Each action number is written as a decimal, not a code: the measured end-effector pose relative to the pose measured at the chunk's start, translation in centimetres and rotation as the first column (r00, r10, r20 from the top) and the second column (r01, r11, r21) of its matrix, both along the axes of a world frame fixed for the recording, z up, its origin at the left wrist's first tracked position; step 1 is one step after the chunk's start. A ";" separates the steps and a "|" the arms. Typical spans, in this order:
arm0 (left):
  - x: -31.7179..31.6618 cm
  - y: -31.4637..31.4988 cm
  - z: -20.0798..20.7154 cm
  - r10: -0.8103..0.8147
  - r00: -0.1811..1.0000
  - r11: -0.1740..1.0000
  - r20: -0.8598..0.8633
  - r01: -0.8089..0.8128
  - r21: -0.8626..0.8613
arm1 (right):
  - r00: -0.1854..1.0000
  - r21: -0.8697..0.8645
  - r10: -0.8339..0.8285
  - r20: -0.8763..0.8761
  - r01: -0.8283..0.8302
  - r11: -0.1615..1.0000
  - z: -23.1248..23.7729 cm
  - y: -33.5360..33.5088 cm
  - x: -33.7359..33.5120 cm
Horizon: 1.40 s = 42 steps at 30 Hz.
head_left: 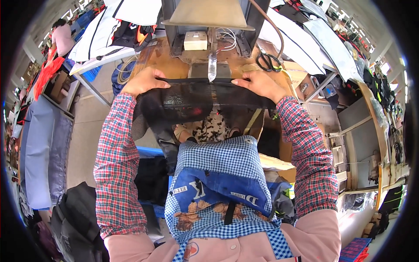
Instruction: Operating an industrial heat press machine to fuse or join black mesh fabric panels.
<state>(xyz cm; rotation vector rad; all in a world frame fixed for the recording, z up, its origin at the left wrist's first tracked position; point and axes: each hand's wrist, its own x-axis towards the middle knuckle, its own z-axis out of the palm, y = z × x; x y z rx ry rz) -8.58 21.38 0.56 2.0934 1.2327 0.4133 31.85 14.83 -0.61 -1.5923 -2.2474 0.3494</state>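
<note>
A piece of sheer black mesh fabric (187, 102) with a darker band along its top edge hangs between my hands, over the near edge of a wooden worktable (152, 54). My left hand (143, 81) pinches the left end of that band between thumb and fingers. At the other end my right hand (261, 85) grips the same edge, thumb along it. The edge is stretched straight, with the narrow metal tip (212, 72) of a machine touching or just above its middle. Through the mesh, dark scraps show on the floor.
Behind the tip rises the machine housing (238, 30) with a small cream box (195, 40) inside. Black loops like scissor handles (266, 62) lie right of it. White panels (290, 41) cover the side tables. A person (63, 38) in pink is at the far left.
</note>
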 end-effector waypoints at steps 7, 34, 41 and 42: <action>-0.9 1.9 1.9 -0.171 0.967 0.982 -0.189 0.183 0.050 | 0.999 -0.017 0.027 0.029 -0.027 0.999 0.6 0.4 -0.6; -1.3 -4.4 0.9 0.095 0.727 0.436 -0.680 0.584 0.685 | 0.997 -0.147 0.078 0.002 -0.076 0.986 1.2 -0.6 -0.3; -1.1 -1.4 -0.1 0.124 0.693 0.365 -0.710 0.633 0.683 | 0.999 -0.166 0.051 -0.013 -0.053 0.985 1.3 -0.1 -0.4; -1.2 -1.3 -0.1 0.125 0.693 0.353 -0.710 0.637 0.685 | 1.000 -0.186 0.031 -0.004 -0.031 0.982 1.4 -0.1 -0.6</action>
